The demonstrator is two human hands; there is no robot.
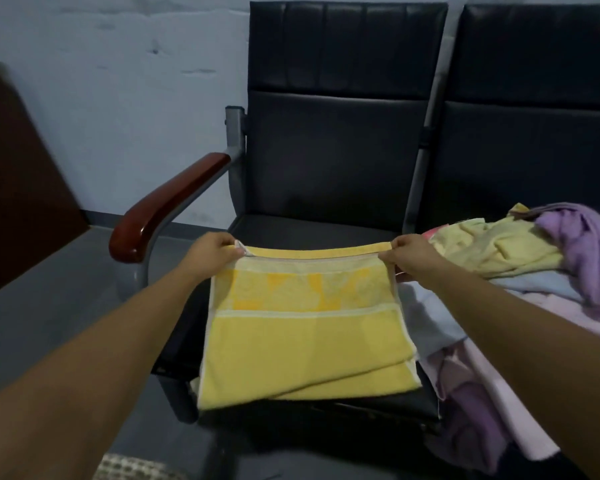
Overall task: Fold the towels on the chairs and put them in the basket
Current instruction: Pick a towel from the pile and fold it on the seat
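Head view, midway through a fold on the black chair seat (326, 230) at centre frame. Pinched at its two far corners, yellow towel (305, 341), already doubled over and draped across the front of the seat, near edge drooping past the seat's front lip. At the left corner, left hand (215, 249), thumb and curled fingers closed on the hem; at the right corner, right hand (413, 254), gripping the same way, far edge drawn taut between the two. By the look of it, squaring up the layers ahead of another fold. Next, probably: carrying the held edge down to the near edge, or one side across to the other, with both corners matched so nothing skews; lower layer already peeking out crooked at the near right. After that, into the basket, not clearly in view; possibly the woven patch (132, 467) at the bottom left edge, too cropped to tell. Waiting at right of frame on the neighbouring chair (534, 150), heap of unfolded towels (499, 251), pale yellow, lilac, pink and white, crowding the yellow one's right edge. Around them: red-brown wooden armrest (167, 209) at centre left, grey floor (49, 289) below it, scuffed pale wall (118, 98) across the upper left, dark brown board (14, 185) at far left
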